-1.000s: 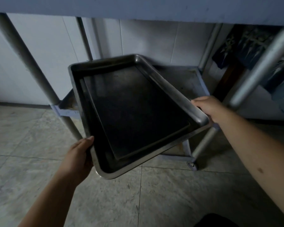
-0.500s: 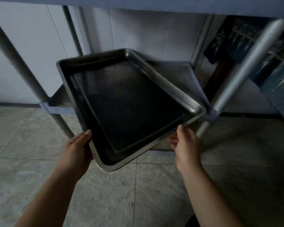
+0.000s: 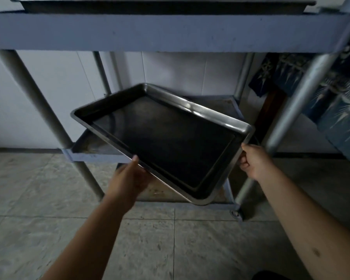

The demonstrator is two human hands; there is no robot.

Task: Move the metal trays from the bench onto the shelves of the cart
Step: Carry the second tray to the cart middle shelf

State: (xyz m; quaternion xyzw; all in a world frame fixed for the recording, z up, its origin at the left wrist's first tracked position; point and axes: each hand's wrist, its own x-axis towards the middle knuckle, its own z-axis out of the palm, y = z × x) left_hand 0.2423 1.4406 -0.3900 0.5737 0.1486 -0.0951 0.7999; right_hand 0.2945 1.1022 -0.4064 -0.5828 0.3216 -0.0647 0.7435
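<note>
A dark rectangular metal tray hangs skewed over the front of the cart's middle shelf, its far corner above the shelf and its near corner sticking out toward me. My left hand grips the tray's near-left long edge, thumb on the rim. My right hand holds the right short edge near its corner, fingers curled under. Another tray lies on the cart's top shelf. The lowest shelf shows below the held tray.
The cart's metal posts stand at the left and right, with a caster at the lower right. A patterned blue cloth hangs to the right. White wall panels are behind, and grey floor tiles lie below.
The tray has turned clockwise and moved in over the middle shelf. My right hand shifted from the near long edge to the right short edge. The view has tilted up, revealing the top shelf.
</note>
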